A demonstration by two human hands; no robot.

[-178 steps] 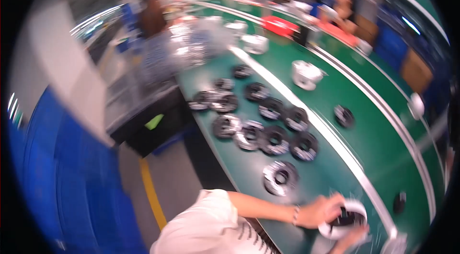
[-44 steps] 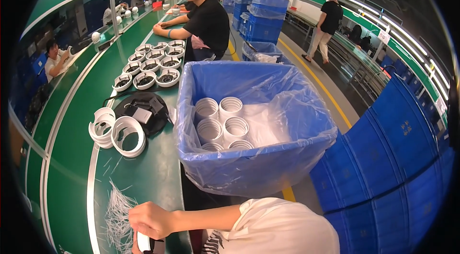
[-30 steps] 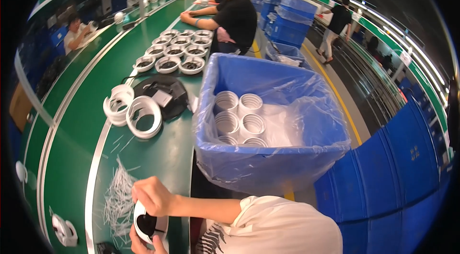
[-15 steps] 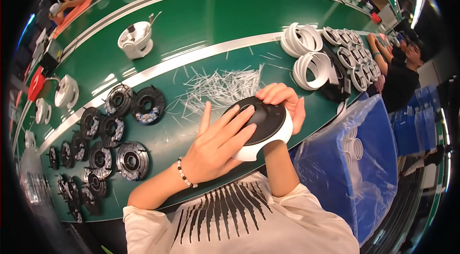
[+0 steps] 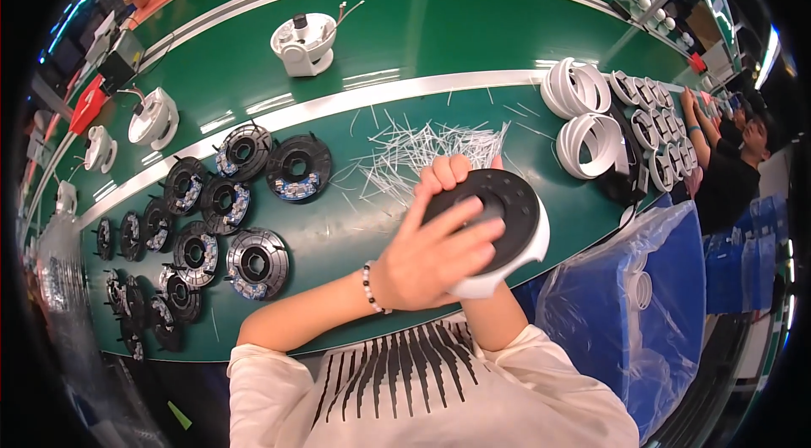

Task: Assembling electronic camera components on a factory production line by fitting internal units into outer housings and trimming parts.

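1. The left hand lay flat on top of a round black disc, its fingers spread open and pressed against the dark face rather than curled round it.
2. The right hand was mostly hidden behind the disc; only its fingertips showed, hooked over the far upper-left edge, gripping the disc from behind.
3. The disc sat inside a white ring that showed along its lower and right rim. Both were held just above the near edge of the green table, in front of the person's chest.
4. A beaded bracelet circled the left wrist.
5. Just beyond the hands, a loose scatter of thin white strips lay on the table.
6. To the left, many black round parts with open centres lay flat in a cluster, running off toward the table's left end.
7. To the right, white rings stood stacked beside a row of smaller ring-shaped parts.
8. Farther back, past a pale stripe across the table, a white dome-shaped housing sat alone.
9. At lower right, beside the table, a bin lined with a blue plastic bag stood.
10. Another person's arm rested on the table at the right end.
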